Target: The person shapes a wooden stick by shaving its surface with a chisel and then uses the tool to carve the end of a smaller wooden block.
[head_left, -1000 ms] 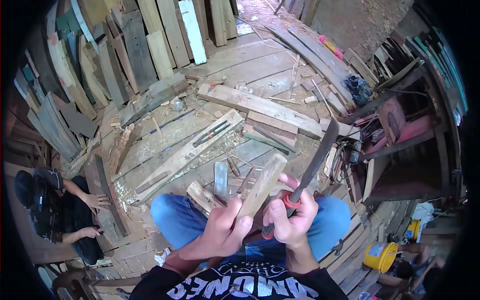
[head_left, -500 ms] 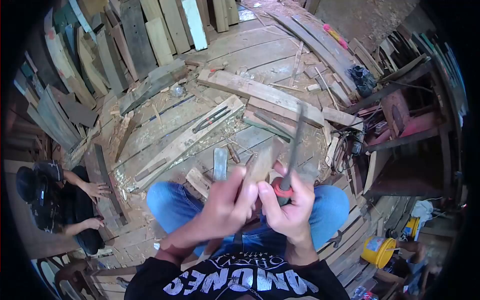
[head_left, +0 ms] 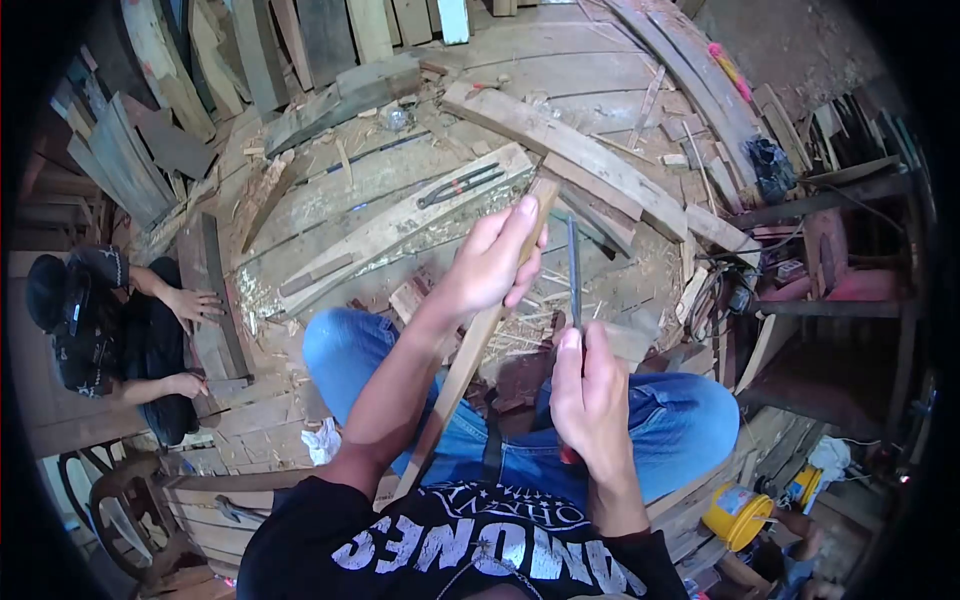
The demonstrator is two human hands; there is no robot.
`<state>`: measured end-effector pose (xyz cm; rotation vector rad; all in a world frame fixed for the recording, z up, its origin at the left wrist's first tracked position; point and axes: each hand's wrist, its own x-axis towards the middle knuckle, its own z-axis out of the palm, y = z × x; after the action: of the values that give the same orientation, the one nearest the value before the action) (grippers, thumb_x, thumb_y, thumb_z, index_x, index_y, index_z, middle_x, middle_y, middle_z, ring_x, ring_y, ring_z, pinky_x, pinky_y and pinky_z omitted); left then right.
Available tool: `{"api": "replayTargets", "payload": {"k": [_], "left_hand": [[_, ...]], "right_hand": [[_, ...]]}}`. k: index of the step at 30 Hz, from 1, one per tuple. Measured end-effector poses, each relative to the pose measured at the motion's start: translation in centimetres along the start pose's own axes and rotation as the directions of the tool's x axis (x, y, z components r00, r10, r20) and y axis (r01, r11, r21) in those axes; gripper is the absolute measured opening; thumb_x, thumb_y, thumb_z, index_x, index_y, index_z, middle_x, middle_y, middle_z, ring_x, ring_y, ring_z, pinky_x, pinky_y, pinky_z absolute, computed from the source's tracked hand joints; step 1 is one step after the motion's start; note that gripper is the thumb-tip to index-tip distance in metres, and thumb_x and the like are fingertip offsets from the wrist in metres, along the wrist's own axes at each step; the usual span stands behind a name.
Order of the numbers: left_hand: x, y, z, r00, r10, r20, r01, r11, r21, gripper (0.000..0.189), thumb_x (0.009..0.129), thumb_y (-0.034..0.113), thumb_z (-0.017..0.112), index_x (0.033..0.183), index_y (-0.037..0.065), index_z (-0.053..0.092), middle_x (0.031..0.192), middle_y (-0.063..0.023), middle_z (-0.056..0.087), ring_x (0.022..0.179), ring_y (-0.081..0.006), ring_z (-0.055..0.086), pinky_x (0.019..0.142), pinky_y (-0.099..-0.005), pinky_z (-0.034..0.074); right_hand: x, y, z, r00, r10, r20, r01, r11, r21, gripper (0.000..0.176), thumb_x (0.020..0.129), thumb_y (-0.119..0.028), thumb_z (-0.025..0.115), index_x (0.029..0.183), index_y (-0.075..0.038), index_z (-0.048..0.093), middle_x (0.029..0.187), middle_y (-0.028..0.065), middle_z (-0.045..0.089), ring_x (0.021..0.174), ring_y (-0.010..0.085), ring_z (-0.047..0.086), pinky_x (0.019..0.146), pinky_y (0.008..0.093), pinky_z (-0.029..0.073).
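My left hand [head_left: 495,262] is wrapped round a long wooden strip [head_left: 455,385], thumb near its far end. The strip slants from beside my chest over my lap to beyond my knees. To its right, my right hand [head_left: 590,395] grips a red-handled tool with a long, narrow metal blade [head_left: 574,265] that points away from me. Most of the handle is hidden in my palm. The blade stands apart from the strip. Beyond my hands, pincers [head_left: 460,185] lie on a pale plank [head_left: 400,235] on the floor.
A thick beam [head_left: 570,140] lies farther out, amid shavings and offcuts. Boards [head_left: 260,60] lean at the back left. At the left, another person [head_left: 90,320] sits with both hands by a dark plank [head_left: 212,300]. A yellow bucket [head_left: 737,515] stands at lower right.
My left hand has moved forward, and the wooden strip now lies lengthwise across my lap. My right hand has drawn apart from it with the tool. The view has shifted.
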<state>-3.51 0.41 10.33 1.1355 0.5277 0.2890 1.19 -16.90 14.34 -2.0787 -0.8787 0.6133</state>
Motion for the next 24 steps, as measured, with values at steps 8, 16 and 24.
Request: {"api": "replayTargets", "payload": {"k": [8,16,24], "left_hand": [[3.3,-4.6,-1.3,0.996,-0.073,-0.051,0.073,0.997,0.005,0.046,0.102,0.043,0.031,0.087,0.004,0.049,0.054,-0.0003,0.04,0.038,-0.0105,0.038,0.036,-0.0261,0.032],[4.5,-7.4,-1.5,0.971,-0.167,-0.173,0.169,0.986,0.0,0.047,0.102,0.041,0.034,0.074,0.005,0.047,0.053,-0.0009,0.041,0.04,-0.0119,0.039,0.036,-0.0294,0.033],[5.5,-8.8,-2.1,0.96,-0.217,-0.179,0.195,0.972,-0.131,0.046,0.102,0.04,0.034,0.075,0.004,0.045,0.056,-0.005,0.043,0.039,-0.0136,0.04,0.034,-0.0303,0.034]], "right_hand": [[1.9,-0.1,3.1,1.0,-0.015,-0.019,0.009,0.959,-0.282,0.019,0.094,-0.013,0.046,0.102,0.004,0.051,0.057,0.0262,0.057,0.057,0.0463,0.06,0.053,0.0542,0.047],[2.6,1.1,5.0,0.998,0.06,-0.017,-0.062,0.895,-0.441,0.022,0.094,-0.014,0.048,0.094,0.008,0.052,0.06,0.0293,0.057,0.062,0.049,0.06,0.061,0.0563,0.046],[2.7,1.7,5.4,0.989,0.144,0.03,-0.112,0.872,-0.477,0.025,0.093,-0.016,0.046,0.094,0.008,0.054,0.069,0.0313,0.062,0.07,0.0483,0.064,0.065,0.0539,0.053]]}}
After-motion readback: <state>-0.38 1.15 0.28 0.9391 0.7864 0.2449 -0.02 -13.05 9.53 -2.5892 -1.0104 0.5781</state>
